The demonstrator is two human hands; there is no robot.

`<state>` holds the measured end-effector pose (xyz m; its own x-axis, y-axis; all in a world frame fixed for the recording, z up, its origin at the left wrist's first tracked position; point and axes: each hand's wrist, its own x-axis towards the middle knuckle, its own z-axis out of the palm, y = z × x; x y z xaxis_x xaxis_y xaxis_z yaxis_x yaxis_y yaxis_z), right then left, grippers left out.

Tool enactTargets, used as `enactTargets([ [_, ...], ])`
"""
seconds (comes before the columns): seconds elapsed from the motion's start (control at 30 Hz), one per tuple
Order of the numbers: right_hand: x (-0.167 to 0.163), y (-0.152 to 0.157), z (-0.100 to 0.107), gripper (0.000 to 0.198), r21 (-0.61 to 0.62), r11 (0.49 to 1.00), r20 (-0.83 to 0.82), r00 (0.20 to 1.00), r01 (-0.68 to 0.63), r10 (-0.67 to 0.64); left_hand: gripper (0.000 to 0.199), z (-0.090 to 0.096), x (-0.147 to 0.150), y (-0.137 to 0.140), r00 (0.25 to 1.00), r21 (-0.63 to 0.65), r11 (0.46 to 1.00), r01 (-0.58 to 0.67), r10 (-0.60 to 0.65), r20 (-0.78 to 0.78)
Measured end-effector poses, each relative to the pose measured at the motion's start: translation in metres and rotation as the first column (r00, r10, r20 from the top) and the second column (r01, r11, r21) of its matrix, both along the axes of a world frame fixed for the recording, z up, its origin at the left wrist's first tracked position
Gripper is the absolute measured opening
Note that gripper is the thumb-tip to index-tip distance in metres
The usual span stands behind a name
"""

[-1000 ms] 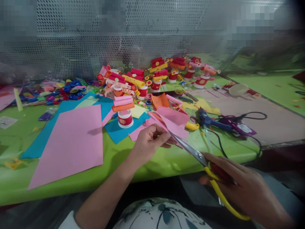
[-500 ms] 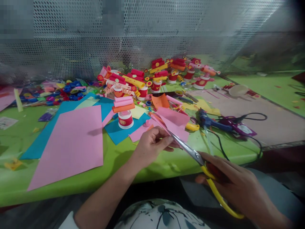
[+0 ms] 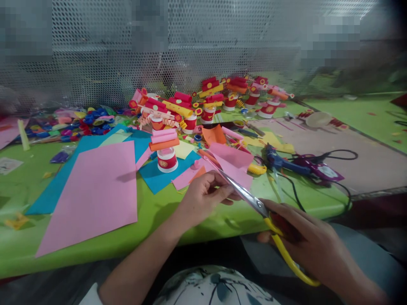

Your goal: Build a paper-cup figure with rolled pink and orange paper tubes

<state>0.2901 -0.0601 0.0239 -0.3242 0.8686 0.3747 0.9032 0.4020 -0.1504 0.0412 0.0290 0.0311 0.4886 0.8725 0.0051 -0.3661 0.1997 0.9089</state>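
My right hand (image 3: 305, 245) grips a pair of scissors (image 3: 244, 195) by the yellow handles, and the long steel blades point up and left over the table's front edge. Close by the blades, my left hand (image 3: 206, 197) is closed, thumb against fingers, on a narrow piece of pink paper (image 3: 212, 160). Fingers and blades hide most of that piece. Behind both hands lies a larger curled sheet of pink paper (image 3: 235, 159). To the left stands a red and white paper cup (image 3: 167, 160) with pink and orange paper rolls (image 3: 164, 140) on top.
A big pink sheet (image 3: 95, 199) overlaps blue paper (image 3: 51, 186) on the green table (image 3: 178, 220). Several finished cup models (image 3: 208, 113) line the back. A blue glue gun (image 3: 282, 161) with a black cord lies right. Bright plastic pieces (image 3: 92, 120) are heaped at back left.
The scissors and my right hand have shifted slightly left, and the blades look a little more closed. My left hand keeps its hold almost in place.
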Motion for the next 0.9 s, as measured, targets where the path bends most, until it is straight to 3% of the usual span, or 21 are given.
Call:
enactTargets([
  [0.3,-0.009,0.003,0.007,0.044,0.014,1.000,-0.083,0.997,-0.010,0.011,0.031,0.002,-0.001,0.000,1.000,0.005,1.000,0.002,-0.002,-0.019],
  [0.53,-0.014,0.004,0.010,0.049,-0.058,0.998,-0.124,0.992,-0.012,0.005,0.030,0.001,0.001,-0.002,0.998,0.025,0.999,0.028,-0.027,-0.056],
  [0.73,-0.009,0.006,0.004,0.053,0.008,0.998,-0.113,0.992,-0.061,0.061,0.029,0.000,0.001,-0.002,0.999,0.035,0.999,0.035,-0.034,-0.037],
  [0.9,-0.014,0.008,0.006,0.042,0.033,0.996,-0.123,0.989,-0.079,0.082,0.030,0.001,0.002,-0.003,0.999,0.032,0.999,0.033,-0.033,-0.014],
])
